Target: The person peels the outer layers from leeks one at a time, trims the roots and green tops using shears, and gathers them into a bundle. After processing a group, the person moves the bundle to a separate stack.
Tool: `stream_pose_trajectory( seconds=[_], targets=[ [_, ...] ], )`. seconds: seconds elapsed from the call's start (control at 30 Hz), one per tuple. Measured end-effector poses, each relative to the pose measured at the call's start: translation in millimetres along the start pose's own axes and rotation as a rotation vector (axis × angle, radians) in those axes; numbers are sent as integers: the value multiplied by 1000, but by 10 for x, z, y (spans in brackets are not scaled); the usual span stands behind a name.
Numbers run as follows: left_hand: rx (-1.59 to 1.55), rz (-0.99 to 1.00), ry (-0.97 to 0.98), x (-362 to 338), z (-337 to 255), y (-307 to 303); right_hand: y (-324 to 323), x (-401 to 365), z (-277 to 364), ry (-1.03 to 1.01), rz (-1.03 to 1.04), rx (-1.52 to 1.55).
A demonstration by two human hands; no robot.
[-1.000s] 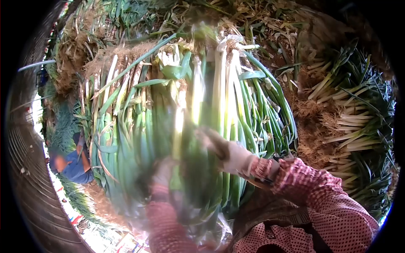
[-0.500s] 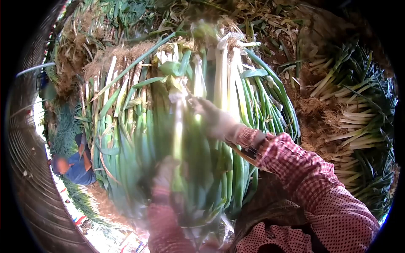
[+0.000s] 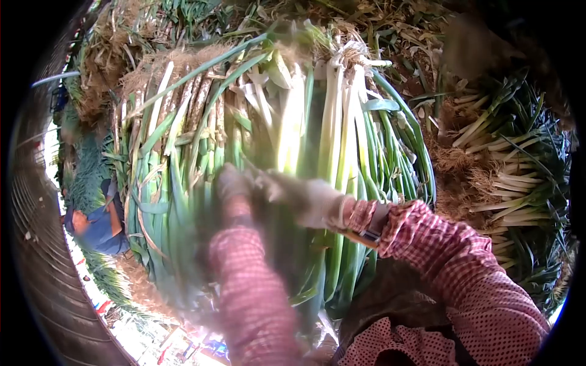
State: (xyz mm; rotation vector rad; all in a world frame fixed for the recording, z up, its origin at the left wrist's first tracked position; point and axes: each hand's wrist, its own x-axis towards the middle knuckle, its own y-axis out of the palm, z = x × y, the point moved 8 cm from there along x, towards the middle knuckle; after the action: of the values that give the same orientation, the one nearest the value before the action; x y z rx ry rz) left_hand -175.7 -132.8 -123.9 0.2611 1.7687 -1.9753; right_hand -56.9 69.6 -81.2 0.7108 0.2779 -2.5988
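Observation:
Both my hands are in light gloves over the middle of a big heap of green onions (image 3: 342,140), white stems upward and green leaves toward me. My left hand (image 3: 233,184) is over the leaves left of centre, its fingers smeared by motion. Close by on its right, my right hand (image 3: 308,198) reaches across with blurred fingertips pointing toward the left hand. I cannot tell what either hand holds. A thin wood-coloured strip (image 3: 360,238) shows under my right wrist. Above the hands stand thick, bright white stems (image 3: 290,122).
More green onions (image 3: 513,189) lie piled at the right, roots facing the heap. Dry leaves and scraps (image 3: 397,36) cover the ground behind. A person in blue (image 3: 104,226) is at the left, beside a ribbed curved wall (image 3: 36,244).
My left hand has moved up and left, my right hand slightly down. The pale-stemmed green onion that stood upright between them is no longer seen there.

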Motion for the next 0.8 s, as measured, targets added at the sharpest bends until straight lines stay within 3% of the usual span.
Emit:
stream_pose_trajectory(
  seconds=[0.03,0.17,0.23,0.33,0.43,0.5,0.57,0.6,0.67,0.7,0.73,0.77,0.8],
  targets=[
    [2,-24,-26,16,14,1,54,-87,6,-1,34,7],
    [-474,18,81,-144,292,-68,125,-630,9,90,204,115],
    [-808,306,67,-729,244,-401,111,-983,8,86,259,186],
    [-1172,502,37,-1500,353,-774,24,-1367,16,19,254,272],
    [-1215,521,185,-1535,326,-696,37,-1516,138,-160,101,322],
    [-1035,318,175,-1339,110,-650,75,-1451,36,-173,35,375],
    [-738,-104,524,-893,-187,-430,107,-1312,-195,-97,-34,414],
    [-603,-255,565,-801,-332,-345,33,-1292,-250,-83,-110,323],
    [-302,-234,422,-607,-545,-181,101,-1212,-332,-48,-51,328],
    [-236,-244,376,-562,-593,-175,134,-1172,-373,-30,-22,330],
    [-166,-253,328,-533,-607,-170,54,-1169,-336,127,37,229],
    [-85,-381,322,-562,-642,-247,0,-1130,-372,160,-23,149],
    [-105,-348,278,-483,-606,-187,12,-1102,-371,133,-5,142]
  ],
)
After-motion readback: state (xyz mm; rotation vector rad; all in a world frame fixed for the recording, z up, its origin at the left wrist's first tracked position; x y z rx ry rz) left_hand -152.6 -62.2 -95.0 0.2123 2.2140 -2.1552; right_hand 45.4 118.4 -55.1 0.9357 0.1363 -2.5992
